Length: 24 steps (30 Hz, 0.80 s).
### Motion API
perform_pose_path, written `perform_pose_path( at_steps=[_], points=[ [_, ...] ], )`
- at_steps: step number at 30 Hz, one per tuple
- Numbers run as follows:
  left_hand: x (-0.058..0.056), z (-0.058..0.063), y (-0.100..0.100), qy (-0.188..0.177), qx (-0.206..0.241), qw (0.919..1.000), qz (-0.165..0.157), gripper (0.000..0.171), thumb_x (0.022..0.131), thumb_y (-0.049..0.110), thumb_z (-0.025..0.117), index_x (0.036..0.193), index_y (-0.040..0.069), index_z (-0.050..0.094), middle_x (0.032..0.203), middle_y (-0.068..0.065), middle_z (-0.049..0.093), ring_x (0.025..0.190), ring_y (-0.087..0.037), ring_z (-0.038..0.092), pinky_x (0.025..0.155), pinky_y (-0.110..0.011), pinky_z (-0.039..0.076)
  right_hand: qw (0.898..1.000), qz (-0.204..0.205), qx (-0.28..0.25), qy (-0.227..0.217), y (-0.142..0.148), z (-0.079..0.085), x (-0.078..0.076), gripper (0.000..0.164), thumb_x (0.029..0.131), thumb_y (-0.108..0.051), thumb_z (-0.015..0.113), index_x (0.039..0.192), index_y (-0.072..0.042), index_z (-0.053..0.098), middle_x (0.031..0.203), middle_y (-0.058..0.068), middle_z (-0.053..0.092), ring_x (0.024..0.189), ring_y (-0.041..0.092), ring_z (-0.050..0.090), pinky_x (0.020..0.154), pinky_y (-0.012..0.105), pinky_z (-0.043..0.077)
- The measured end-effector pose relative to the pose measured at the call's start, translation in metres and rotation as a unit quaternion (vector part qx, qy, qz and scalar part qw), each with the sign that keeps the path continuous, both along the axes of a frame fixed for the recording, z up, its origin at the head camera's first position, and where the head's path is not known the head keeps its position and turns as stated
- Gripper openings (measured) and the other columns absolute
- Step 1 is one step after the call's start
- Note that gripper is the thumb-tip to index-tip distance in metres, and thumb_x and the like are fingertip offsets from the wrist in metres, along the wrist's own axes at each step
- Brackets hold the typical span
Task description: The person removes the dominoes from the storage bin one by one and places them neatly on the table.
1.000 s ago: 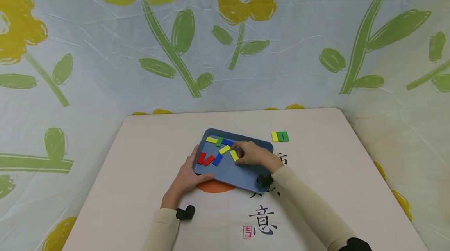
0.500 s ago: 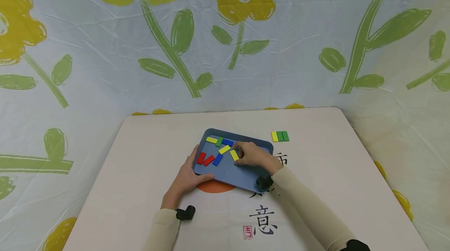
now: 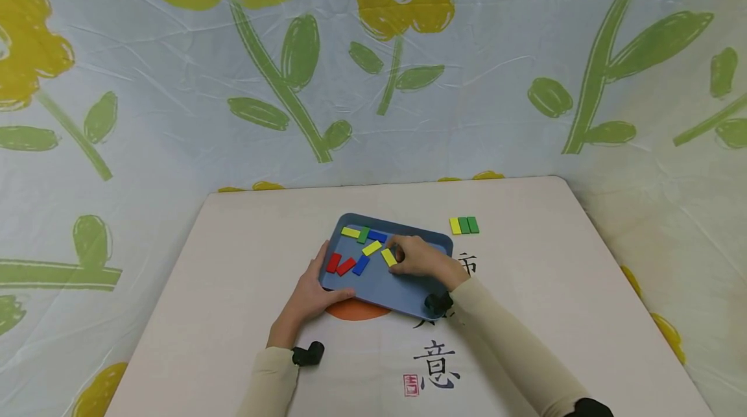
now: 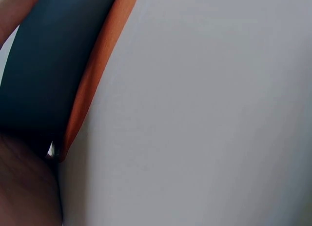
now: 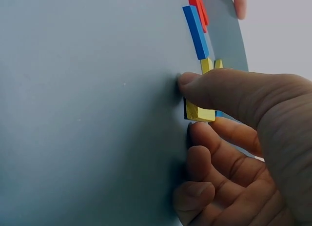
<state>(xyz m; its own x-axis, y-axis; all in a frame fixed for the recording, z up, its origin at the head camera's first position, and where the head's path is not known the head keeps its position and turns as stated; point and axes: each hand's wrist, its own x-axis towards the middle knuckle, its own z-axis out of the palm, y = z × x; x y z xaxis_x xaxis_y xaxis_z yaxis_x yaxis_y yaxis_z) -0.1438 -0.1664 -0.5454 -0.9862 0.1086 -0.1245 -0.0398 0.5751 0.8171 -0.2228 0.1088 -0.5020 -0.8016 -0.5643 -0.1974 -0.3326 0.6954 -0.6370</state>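
Observation:
A blue-grey tray lies slanted on the table. My left hand holds its near left corner, fingers along the left side and thumb over the front rim. My right hand reaches over the tray and pinches a yellow block between thumb and forefinger; the other fingers are curled in. In the right wrist view, one end of that yellow block shows below the thumb. Around it in the tray lie another yellow block, a blue block, red blocks and a green block.
Beyond the tray's right back corner, a yellow block and two green blocks stand side by side on the table. The pale tabletop bears black characters and an orange disc. A flowered cloth hangs behind.

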Motion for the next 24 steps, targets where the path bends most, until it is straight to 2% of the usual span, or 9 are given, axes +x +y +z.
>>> perform_pose_path(
  at_steps=[2,9,13,17,24],
  points=[
    [0.0,0.0,0.0,-0.003,0.003,1.0,0.0,0.114,0.066,0.056,0.082,0.152,0.047,0.007,0.159,0.003,0.022,0.146,-0.031,0.023,0.11,-0.064,0.029,1.0,0.0,0.0,0.0,0.001,0.0,0.0,0.049,0.084,-0.022,0.075,0.127,-0.006,0.057,0.08,0.0,0.057,0.069,0.013,0.052,0.059,0.025,0.043],
    [0.0,0.0,-0.001,-0.006,-0.002,1.0,0.002,0.114,0.064,0.061,0.081,0.151,0.048,0.008,0.16,0.004,0.021,0.149,-0.034,0.01,0.111,-0.065,0.024,1.0,-0.015,0.002,-0.01,0.006,0.004,0.0,0.049,0.083,-0.023,0.076,0.127,-0.01,0.058,0.082,0.001,0.058,0.072,0.014,0.053,0.061,0.027,0.044],
    [0.0,0.0,-0.002,-0.008,-0.007,0.9999,0.001,0.114,0.064,0.063,0.081,0.15,0.05,0.007,0.16,0.004,0.02,0.149,-0.035,0.008,0.111,-0.066,0.024,1.0,-0.023,0.002,0.003,0.012,0.008,-0.002,0.048,0.083,-0.024,0.076,0.126,-0.012,0.058,0.093,0.001,0.062,0.08,0.014,0.056,0.068,0.028,0.049],
    [0.0,0.002,-0.002,-0.007,-0.003,1.0,0.0,0.114,0.064,0.062,0.081,0.149,0.051,0.006,0.16,0.004,0.02,0.149,-0.035,0.007,0.111,-0.065,0.023,0.999,-0.031,-0.009,0.02,0.021,0.017,-0.004,0.05,0.082,-0.023,0.076,0.127,-0.01,0.058,0.105,0.005,0.064,0.088,0.016,0.059,0.075,0.032,0.052],
    [0.0,0.001,-0.001,-0.003,-0.003,1.0,-0.004,0.114,0.064,0.062,0.081,0.15,0.05,0.006,0.16,0.005,0.02,0.149,-0.036,0.008,0.111,-0.065,0.023,0.998,-0.055,-0.017,0.036,0.047,0.031,-0.01,0.051,0.084,-0.022,0.075,0.129,-0.009,0.055,0.112,0.009,0.063,0.093,0.019,0.061,0.077,0.033,0.054]
  ],
)
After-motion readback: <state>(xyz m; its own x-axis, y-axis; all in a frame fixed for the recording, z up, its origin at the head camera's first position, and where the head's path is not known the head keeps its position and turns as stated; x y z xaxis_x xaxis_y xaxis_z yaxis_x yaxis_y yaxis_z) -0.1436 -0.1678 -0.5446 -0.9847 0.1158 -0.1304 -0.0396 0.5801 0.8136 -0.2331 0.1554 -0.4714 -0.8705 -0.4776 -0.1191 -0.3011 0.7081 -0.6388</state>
